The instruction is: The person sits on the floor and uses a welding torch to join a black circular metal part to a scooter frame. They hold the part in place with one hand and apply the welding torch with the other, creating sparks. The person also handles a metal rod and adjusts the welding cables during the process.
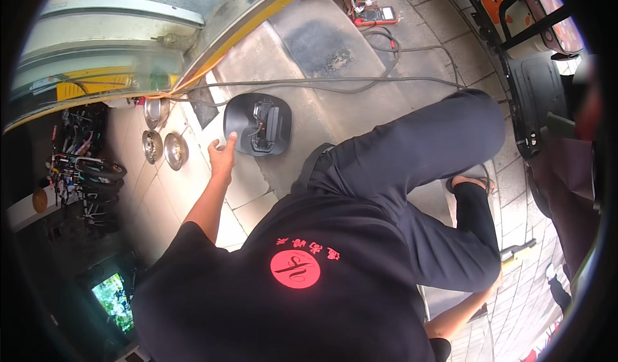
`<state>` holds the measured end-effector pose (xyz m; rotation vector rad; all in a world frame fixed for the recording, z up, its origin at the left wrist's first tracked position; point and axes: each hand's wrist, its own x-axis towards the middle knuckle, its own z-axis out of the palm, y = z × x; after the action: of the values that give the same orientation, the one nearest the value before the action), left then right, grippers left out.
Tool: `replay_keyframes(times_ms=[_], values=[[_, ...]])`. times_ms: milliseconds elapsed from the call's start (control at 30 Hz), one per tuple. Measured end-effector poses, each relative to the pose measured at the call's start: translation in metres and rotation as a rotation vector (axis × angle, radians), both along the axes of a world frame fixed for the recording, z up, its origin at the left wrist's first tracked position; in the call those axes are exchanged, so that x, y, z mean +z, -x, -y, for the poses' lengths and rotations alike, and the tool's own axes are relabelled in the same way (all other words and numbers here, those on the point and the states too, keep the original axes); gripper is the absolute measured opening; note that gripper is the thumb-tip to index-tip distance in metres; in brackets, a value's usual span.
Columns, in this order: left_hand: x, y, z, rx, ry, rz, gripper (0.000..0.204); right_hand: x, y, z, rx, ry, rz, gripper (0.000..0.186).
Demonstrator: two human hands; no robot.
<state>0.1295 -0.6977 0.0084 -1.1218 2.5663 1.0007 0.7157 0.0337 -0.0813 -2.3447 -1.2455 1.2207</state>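
My left hand (222, 159) reaches forward on the left, thumb and forefinger apart, holding nothing that I can see. Its thumb overlaps the left edge of a rounded black case-like object (237, 114), which has a dark moulded piece (262, 127) in its middle. Whether the thumb touches it, I cannot tell. Past my bent knee at the lower right is my right hand (494, 286), its fingers mostly hidden behind the trouser leg. A yellow tool with a dark end (518, 252) shows right beside that hand; whether I grip it is unclear.
Several metal bowls (175, 151) sit on the tiles at left, near parked bikes (93, 169). A long dark cable (309, 80) crosses the step. Farther off lie a red multimeter (376, 16) and loose wires. A yellow-edged glass door (238, 30) stands upper left; another person (570, 169) is at right.
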Motion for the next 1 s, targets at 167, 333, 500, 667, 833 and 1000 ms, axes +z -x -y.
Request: replay_keyframes(times_ms=[167, 333, 500, 667, 833, 1000], values=[[-0.061, 0.059, 0.043, -0.133, -0.016, 0.002, 0.105, -0.022, -0.061, -0.028, 0.477, -0.086, 0.067, 0.036], [-0.051, 0.097, 0.086, -0.245, -0.095, 0.333, 0.060, 0.078, 0.131, -0.013, 1.154, -0.151, 0.577, 0.040], [0.009, 0.113, 0.039, -0.428, -0.821, 0.271, 0.041, 0.129, 0.180, -0.005, 1.220, -0.260, 0.586, 0.038], [0.046, 0.128, 0.002, -0.465, -1.156, -0.052, 0.058, 0.111, 0.196, -0.015, 1.334, -0.490, 0.528, 0.039], [0.075, 0.181, -0.140, -0.715, -1.309, -0.245, 0.073, 0.099, 0.227, -0.024, 1.431, -0.395, 0.670, 0.039], [0.076, 0.209, -0.345, -0.900, -1.755, -0.098, 0.048, 0.099, 0.263, -0.026, 1.417, -0.264, 0.711, 0.049]])
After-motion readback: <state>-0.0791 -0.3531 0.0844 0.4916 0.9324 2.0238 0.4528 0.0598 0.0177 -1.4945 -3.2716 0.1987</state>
